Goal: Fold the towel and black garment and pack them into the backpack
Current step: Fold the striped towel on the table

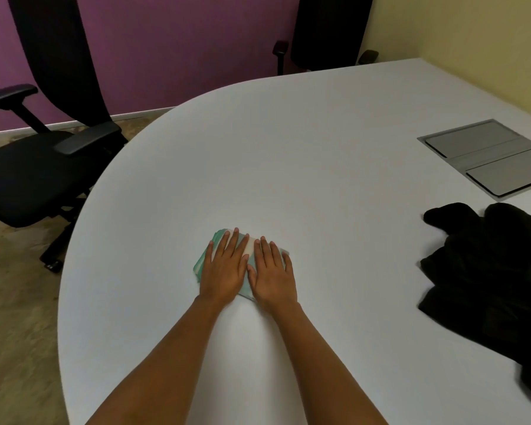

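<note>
Head view shows a white table filling most of the frame, with a black chair off its left edge and a second chair behind its far edge. On the table's right side lies the black garment, crumpled and unfolded, nearer than a grey hatch set into the top. At the table's middle, toward the near edge, the left hand and right hand lie close side by side. Their fingers are straight and flat, gripping nothing, and press down on the towel. The towel is a small green-and-white folded pad, mostly hidden under the palms. No backpack is in view. When the pressure lifts, the layers may spring open. A one-handed lift could let the folds slip apart. The limp garment may bunch if dragged across the table.
</note>
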